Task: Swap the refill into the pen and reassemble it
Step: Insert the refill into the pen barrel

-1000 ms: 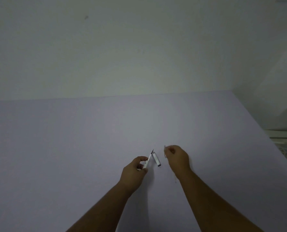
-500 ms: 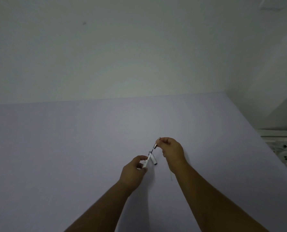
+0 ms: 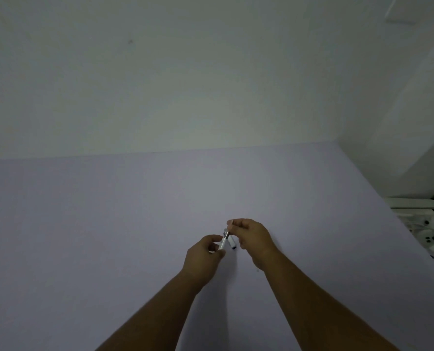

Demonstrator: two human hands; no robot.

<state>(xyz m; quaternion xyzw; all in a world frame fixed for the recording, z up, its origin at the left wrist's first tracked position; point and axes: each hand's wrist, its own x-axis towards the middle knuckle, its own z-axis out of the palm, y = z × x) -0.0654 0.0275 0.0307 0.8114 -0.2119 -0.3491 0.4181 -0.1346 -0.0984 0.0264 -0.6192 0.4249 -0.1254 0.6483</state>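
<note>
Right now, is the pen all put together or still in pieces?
In pieces. The left hand holds the barrel, and a loose white piece lies on the table.

White pen barrel (image 3: 222, 243), plain lilac table (image 3: 109, 224)

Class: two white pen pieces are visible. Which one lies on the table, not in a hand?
The short white cap, loose on the table between both hands; the barrel is gripped by the left hand.

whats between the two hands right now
In the head view, the white pen barrel, pinched by the left hand, and a loose white pen piece on the table lie before the right hand.
</note>
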